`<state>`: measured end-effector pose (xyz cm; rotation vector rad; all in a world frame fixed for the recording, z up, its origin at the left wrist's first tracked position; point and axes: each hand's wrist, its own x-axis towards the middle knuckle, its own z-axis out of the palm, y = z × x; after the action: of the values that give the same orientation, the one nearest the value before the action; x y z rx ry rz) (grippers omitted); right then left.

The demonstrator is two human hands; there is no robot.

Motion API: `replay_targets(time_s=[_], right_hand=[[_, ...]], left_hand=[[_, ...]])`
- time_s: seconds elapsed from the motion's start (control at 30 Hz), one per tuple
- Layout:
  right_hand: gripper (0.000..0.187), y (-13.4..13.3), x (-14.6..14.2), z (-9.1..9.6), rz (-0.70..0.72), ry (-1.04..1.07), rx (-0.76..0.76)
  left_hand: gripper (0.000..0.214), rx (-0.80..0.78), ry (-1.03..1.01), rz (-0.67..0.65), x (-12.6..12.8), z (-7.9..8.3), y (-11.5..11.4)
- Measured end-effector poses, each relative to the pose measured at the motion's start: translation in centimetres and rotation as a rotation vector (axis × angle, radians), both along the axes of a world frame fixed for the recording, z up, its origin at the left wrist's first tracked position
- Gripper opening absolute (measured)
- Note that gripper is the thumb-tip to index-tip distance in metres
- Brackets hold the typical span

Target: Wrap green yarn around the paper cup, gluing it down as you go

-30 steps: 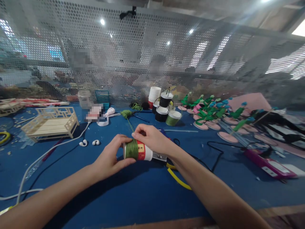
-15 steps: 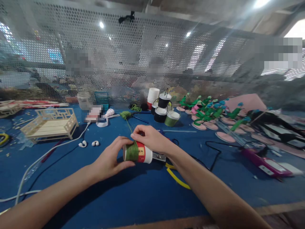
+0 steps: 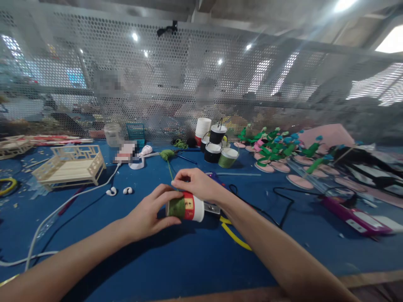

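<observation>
Both hands grip a paper cup [image 3: 189, 207]: left hand [image 3: 147, 214] fingers clasp its yarn-wrapped end, right hand [image 3: 197, 184] pinches green yarn [image 3: 170, 170].

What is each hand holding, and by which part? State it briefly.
The left hand grips the paper cup by its green-wrapped end; the right hand pinches the green cord just above the cup.

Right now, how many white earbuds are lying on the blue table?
2. The left earbud and the right earbud lie side by side, apart from each other, on the table to the left of the left hand. The clutter may hide others.
</observation>
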<state>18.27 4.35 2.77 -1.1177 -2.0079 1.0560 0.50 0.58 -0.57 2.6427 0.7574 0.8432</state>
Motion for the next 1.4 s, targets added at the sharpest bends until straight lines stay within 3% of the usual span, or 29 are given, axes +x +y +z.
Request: replay_targets(time_s=[0.23,0.4,0.57,0.7,0.9,1.0,1.13,1.27,1.4], right_hand=[[0.022,1.7,3.3,1.7,-0.278,-0.076,0.202],[0.018,2.4,6.6,1.1,-0.560,-0.575,0.276],[0.008,3.1,8.0,-2.3,-0.506,-0.702,0.094],[0.006,3.5,7.8,-3.6,-0.508,-0.653,0.014],[0.036,2.1,7.8,-1.8,-0.530,-0.411,-0.033],[0.032,0.8,7.8,-0.2,-0.498,-0.178,-0.028],[0.021,-1.1,7.1,0.7,-0.345,0.099,-0.087],[0.022,-2.9,6.1,0.6,-0.246,0.115,-0.083],[0.021,-4.1,5.5,0.5,-0.289,0.003,-0.093]], left_hand=[[0.042,-0.024,0.004,0.025,0.0,0.0,0.1],[0.039,0.020,-0.011,0.057,-0.2,-0.1,0.4],[0.039,0.064,0.004,0.053,-0.3,-0.5,0.7],[0.038,0.097,-0.008,0.067,-0.4,-0.6,0.9],[0.038,0.114,-0.012,0.088,-0.7,-0.7,1.2],[0.039,0.135,-0.010,0.093,-0.7,-0.6,1.2],[0.039,0.164,-0.015,0.108,-0.8,-0.5,1.3],[0.037,0.192,-0.006,0.120,-1.1,-0.7,1.5],[0.036,0.206,-0.011,0.137,-1.4,-1.0,1.8]])
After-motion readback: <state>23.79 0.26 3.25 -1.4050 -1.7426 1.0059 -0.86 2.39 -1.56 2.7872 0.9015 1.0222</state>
